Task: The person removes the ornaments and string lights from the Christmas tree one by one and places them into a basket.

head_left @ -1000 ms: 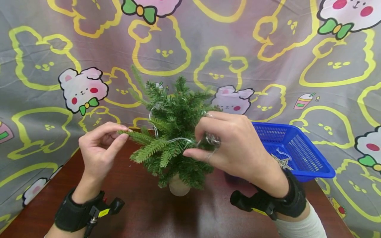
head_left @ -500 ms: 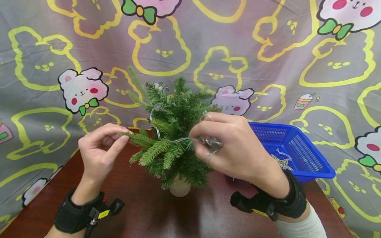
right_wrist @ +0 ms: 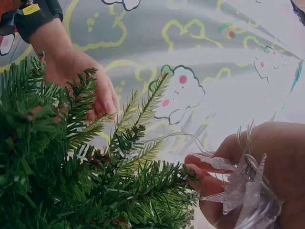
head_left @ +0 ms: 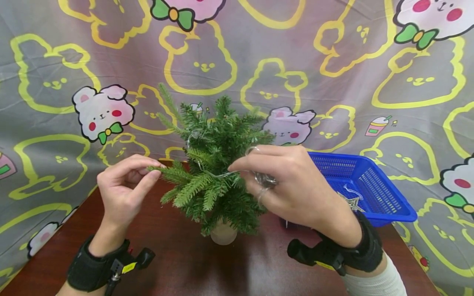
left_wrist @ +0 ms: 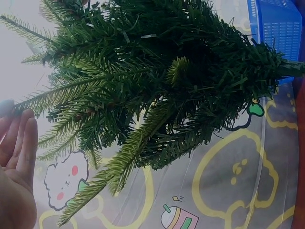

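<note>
A small artificial Christmas tree (head_left: 226, 139) stands upright in a pale pot (head_left: 224, 234). My left hand (head_left: 126, 181) pinches the tip of a low left branch (head_left: 181, 174) between thumb and forefinger. Bunched in my right hand (head_left: 292, 181), at the tree's right front, are clear string lights (head_left: 264, 177). In the right wrist view their pointed transparent plastic pieces (right_wrist: 233, 188) and looped wire lie across the fingers. A strand of wire (head_left: 218, 175) runs from the right fingertips over the front branches and up the tree's left side, partly hidden by needles.
A blue plastic basket (head_left: 385, 185) sits right of the tree, behind my right forearm. It holds a star ornament (head_left: 352, 201) with a thin loop. The brown tabletop (head_left: 177, 263) extends in front, and a cartoon-print cloth (head_left: 237, 49) hangs close behind.
My right fingertips have shifted slightly left along the front of the tree, and the forefinger now reaches out along the wire. The left hand keeps its pinch almost unmoved.
</note>
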The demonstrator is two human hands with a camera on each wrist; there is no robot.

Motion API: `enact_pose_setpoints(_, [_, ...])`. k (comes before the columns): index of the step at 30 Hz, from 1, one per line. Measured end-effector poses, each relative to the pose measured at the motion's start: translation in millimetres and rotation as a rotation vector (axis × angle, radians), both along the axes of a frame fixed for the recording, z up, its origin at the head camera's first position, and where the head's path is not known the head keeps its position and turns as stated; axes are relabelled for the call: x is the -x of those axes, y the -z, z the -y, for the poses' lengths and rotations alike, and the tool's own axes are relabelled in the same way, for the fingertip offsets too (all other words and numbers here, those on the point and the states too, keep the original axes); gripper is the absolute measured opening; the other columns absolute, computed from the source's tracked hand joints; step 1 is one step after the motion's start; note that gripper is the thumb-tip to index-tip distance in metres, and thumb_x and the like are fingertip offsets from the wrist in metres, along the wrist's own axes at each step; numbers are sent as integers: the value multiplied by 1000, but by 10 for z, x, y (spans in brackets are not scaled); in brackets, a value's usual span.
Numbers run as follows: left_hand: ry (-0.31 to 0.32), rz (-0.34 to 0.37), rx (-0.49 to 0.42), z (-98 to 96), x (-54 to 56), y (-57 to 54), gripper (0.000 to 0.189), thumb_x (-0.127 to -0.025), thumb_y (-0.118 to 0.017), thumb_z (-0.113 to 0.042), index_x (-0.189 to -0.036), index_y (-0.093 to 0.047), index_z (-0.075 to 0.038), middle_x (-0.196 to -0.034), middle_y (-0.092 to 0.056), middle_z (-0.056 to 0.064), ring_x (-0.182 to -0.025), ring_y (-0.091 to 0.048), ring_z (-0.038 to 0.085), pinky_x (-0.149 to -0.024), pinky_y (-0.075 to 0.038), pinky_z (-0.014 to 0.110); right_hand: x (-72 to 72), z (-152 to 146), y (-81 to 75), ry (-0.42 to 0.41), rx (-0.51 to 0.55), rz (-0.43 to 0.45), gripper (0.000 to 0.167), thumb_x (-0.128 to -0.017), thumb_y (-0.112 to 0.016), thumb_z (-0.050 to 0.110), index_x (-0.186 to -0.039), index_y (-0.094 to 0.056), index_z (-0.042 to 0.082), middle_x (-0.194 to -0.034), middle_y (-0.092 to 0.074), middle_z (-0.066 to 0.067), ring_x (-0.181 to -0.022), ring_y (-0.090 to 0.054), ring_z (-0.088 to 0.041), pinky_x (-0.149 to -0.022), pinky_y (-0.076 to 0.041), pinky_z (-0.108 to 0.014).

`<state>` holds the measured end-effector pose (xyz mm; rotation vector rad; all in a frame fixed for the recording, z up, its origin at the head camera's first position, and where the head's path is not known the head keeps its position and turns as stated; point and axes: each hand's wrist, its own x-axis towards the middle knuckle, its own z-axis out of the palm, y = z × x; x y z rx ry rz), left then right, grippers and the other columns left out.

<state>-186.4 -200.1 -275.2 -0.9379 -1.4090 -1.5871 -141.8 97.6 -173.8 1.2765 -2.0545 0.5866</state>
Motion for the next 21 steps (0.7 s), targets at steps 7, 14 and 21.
enact_pose_setpoints(7, [12,-12,3,-7,-20,-4,9,-78,-63,18,-85,-68,17,-86,-74,3,-54,-48,5,-42,-31,18,-2,1,-3,-10,-5,-16,32,-88,-55,-4,-107,-75,14,-86,-69,6,-64,-48,-1,-53,-35,-19])
enact_pose_setpoints(14, [63,-40,-11,-26,-49,-13,7,-78,-65,17,-85,-68,17,-87,-75,6,-59,-54,6,-46,-37,15,11,-11,13,-11,-16,-36,42,-87,-51,-9,-113,-73,16,-85,-67,6,-60,-43,-3,-51,-31,-21])
enact_pose_setpoints(21, [85,-56,-17,-50,-78,-30,6,-79,-68,15,-84,-68,17,-87,-75,7,-64,-59,7,-48,-40,14,-4,4,2,7,-19,-42,38,-90,-53,-5,-114,-73,17,-77,-60,9,-56,-37,-2,-50,-30,-20])
